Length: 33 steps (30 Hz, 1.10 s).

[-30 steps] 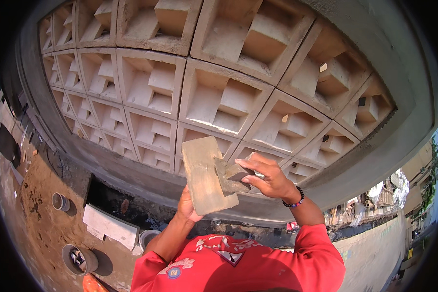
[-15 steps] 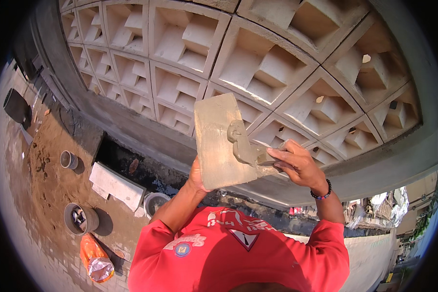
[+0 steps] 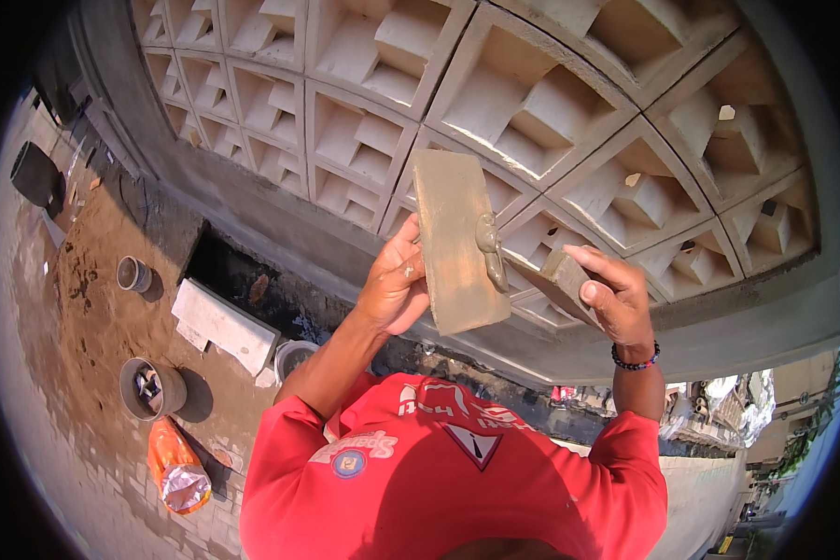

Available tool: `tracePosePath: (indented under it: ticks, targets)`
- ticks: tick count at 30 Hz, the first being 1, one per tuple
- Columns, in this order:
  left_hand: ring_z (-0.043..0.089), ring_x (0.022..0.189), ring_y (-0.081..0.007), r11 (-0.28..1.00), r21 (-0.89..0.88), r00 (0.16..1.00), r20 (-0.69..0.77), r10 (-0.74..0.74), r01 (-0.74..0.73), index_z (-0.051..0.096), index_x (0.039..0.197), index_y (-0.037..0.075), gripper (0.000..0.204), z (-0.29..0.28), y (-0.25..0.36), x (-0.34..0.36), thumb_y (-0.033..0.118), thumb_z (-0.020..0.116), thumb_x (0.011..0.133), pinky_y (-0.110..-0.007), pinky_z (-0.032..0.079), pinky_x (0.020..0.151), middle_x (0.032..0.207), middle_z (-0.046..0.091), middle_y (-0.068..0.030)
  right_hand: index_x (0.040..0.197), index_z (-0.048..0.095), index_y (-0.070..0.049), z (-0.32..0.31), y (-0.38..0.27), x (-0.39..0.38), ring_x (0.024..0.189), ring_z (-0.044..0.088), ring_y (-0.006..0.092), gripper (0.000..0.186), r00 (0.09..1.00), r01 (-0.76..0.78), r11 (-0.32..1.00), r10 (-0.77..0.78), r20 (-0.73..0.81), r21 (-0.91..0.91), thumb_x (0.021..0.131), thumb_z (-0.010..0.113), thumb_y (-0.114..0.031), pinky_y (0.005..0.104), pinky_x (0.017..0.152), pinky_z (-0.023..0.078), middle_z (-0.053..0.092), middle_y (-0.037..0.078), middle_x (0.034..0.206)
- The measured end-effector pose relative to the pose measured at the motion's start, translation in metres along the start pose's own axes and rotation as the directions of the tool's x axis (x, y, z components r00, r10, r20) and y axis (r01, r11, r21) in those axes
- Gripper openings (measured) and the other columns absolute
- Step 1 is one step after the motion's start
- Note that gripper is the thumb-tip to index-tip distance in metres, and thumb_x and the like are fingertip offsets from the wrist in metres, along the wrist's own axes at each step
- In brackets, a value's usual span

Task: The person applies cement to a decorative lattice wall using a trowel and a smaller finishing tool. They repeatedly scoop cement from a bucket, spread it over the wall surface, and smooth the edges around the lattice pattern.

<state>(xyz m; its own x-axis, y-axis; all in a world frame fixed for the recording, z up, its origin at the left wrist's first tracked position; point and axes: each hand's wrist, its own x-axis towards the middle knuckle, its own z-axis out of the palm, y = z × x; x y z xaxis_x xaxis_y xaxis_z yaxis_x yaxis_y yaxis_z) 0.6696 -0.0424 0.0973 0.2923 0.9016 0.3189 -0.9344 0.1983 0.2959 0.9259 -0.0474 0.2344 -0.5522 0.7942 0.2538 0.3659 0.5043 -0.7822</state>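
Holds a flat board (image 3: 453, 238) in the left grip (image 3: 397, 285), before the openwork wall (image 3: 553, 110); clasps a grey tool (image 3: 567, 280) in the right grip (image 3: 618, 294), beside mortar (image 3: 490, 245) on the board's right edge.

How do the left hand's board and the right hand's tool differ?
The board looks bigger than the tool. The board's broad face shows; the tool sits more edge-on. The board looks tan, the tool darker grey. Both are held before the openwork wall.
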Motion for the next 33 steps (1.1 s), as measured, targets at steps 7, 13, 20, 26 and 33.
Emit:
tracePosePath:
  ticks: [7,13,20,26,33]
  targets:
    - [0.053,0.115,-0.0192,0.998,0.045,0.998,-0.045,0.043,-0.041,0.03,0.135,0.008,0.065,-0.001,-0.008,0.001,0.017,0.07,0.084,-0.034,0.044,0.098,0.125,0.054,-0.009,0.122,0.057,0.003,0.012,0.007,0.002,0.065,0.042,0.0163,0.041,0.994,0.068,0.993,-0.058,0.095,-0.1,0.088,0.058,-0.021,0.0296,0.059,0.034,0.048,0.007,0.072]
    - [0.052,0.116,-0.0198,0.995,0.091,0.987,-0.148,0.056,-0.042,0.029,0.136,0.008,0.066,-0.013,-0.015,0.005,0.015,0.069,0.084,-0.035,0.044,0.098,0.124,0.054,-0.0085,0.122,0.057,0.003,0.028,0.018,-0.017,0.093,0.058,0.0184,0.041,0.988,-0.118,0.981,0.1,0.117,0.157,0.088,0.06,-0.019,0.0303,0.082,0.044,0.063,0.013,0.101]
    - [0.052,0.118,-0.0244,0.998,0.019,0.982,-0.179,0.054,-0.051,0.033,0.138,0.009,0.065,-0.026,-0.005,0.005,0.01,0.067,0.084,-0.042,0.042,0.102,0.13,0.051,-0.0101,0.131,0.044,0.005,0.043,0.05,-0.024,0.106,0.061,0.0228,0.054,0.996,0.014,0.33,0.081,-0.043,0.944,0.088,0.064,-0.021,0.0345,0.092,0.049,0.058,0.015,0.122]
    - [0.055,0.115,-0.0256,0.997,0.062,0.965,-0.255,0.066,-0.051,0.041,0.131,0.003,0.046,-0.026,0.014,-0.009,0.005,0.056,0.088,-0.044,0.043,0.101,0.127,0.054,-0.0128,0.132,0.041,0.0,0.001,0.035,0.027,0.109,0.059,0.0255,0.056,0.837,0.539,-0.002,-0.116,-0.535,0.843,0.086,0.065,-0.02,0.0377,0.094,0.05,0.057,0.012,0.122]
    - [0.055,0.114,-0.0267,0.99,0.1,0.927,-0.352,0.129,-0.1,0.044,0.128,0.001,0.044,-0.033,0.036,-0.038,0.005,0.057,0.086,-0.044,0.044,0.1,0.125,0.055,-0.0138,0.131,0.045,-0.004,-0.06,-0.015,0.106,0.116,0.055,0.0238,0.043,0.535,0.833,-0.019,-0.23,-0.813,0.553,0.089,0.051,-0.007,0.0419,0.098,0.048,0.056,0.011,0.125]
